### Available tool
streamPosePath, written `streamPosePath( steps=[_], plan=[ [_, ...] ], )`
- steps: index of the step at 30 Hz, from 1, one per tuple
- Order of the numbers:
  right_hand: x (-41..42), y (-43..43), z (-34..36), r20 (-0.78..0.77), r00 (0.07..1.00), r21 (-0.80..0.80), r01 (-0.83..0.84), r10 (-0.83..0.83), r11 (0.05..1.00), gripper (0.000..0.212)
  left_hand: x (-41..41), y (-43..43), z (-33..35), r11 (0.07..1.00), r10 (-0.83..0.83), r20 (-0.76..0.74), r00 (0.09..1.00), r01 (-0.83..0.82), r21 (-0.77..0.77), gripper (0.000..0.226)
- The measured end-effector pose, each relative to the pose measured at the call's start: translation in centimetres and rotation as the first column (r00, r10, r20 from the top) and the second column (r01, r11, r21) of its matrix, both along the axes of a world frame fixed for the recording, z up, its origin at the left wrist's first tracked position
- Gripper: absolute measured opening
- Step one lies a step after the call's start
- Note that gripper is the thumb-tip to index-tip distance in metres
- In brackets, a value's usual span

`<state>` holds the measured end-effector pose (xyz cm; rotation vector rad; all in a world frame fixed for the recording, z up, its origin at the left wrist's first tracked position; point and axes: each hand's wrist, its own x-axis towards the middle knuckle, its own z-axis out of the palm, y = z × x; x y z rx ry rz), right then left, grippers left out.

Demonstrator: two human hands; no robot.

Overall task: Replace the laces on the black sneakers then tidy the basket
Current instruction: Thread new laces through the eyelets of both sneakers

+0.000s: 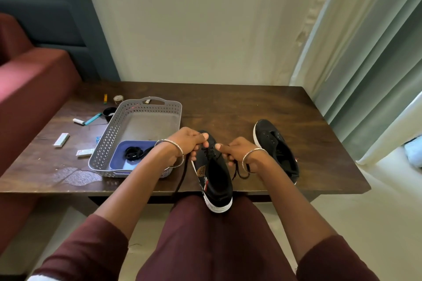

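Maroon trousers (212, 246) fill the bottom of the frame. Above them, at centre, is a black canvas sneaker with a white sole (214, 180). The left hand (187, 141) and right hand (239, 150) each have their grip pinched on its black lace (238, 173). A second black sneaker (274, 143) lies to the right on the dark wooden surface (228, 102), and a grey perforated plastic basket (127, 116) sits to the left.
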<state>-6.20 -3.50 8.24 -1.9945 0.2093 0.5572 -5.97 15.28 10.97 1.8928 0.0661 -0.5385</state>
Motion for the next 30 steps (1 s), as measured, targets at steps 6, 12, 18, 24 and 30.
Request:
streamPosePath(
  steps=[6,12,18,24,30],
  plan=[
    [-1.0,-0.4,6.2,0.050,0.999,0.087,0.010,-0.014,0.996,0.024,-0.3,-0.1,4.3,0.999,-0.035,0.135,0.990,0.031,0.027,0.034],
    [-0.4,-0.4,9.3,0.071,0.990,0.178,0.110,-0.124,0.978,0.016,-0.6,-0.6,8.2,1.000,-0.008,0.216,0.976,0.014,-0.026,0.034],
    [-1.0,-0.6,13.0,0.139,0.988,0.225,0.034,-0.066,0.974,0.013,-1.7,-1.1,11.7,0.995,0.009,0.284,0.959,0.020,-0.099,0.035],
    [-1.0,-1.3,16.3,0.255,0.956,0.379,0.042,-0.148,0.925,0.016,-2.5,-1.7,15.5,0.925,0.114,0.266,0.957,-0.005,-0.379,0.026],
    [-1.6,-1.2,20.1,0.362,0.905,0.472,0.031,-0.225,0.881,0.027,-2.8,-1.4,18.7,0.927,0.140,0.398,0.907,0.021,-0.375,0.029]
  ],
)
